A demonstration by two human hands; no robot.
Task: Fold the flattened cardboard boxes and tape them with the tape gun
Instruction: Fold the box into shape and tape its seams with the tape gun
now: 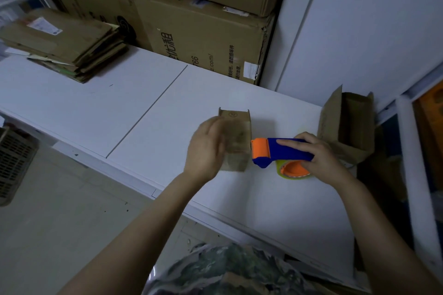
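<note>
Right hand (pixel 321 158) grips the blue-and-orange tape gun (pixel 282 151) at centre right, its orange end just beside a small cardboard box (pixel 237 127). Left hand (pixel 206 148), blurred, covers that box's near side, grip unclear. An open box (pixel 345 127) stands at the white table's (pixel 96 103) right edge; flattened boxes (pixel 64 45) lie upper left.

Two hands (pixel 203 148) (pixel 321 158), one tape gun (pixel 282 151), two small boxes (pixel 239 148) (pixel 345 127), one flattened-cardboard stack (pixel 67 45)

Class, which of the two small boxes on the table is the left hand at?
The middle box, left of the tape gun; the left hand covers its side. The other box stands far right on the table, behind the right hand.
</note>
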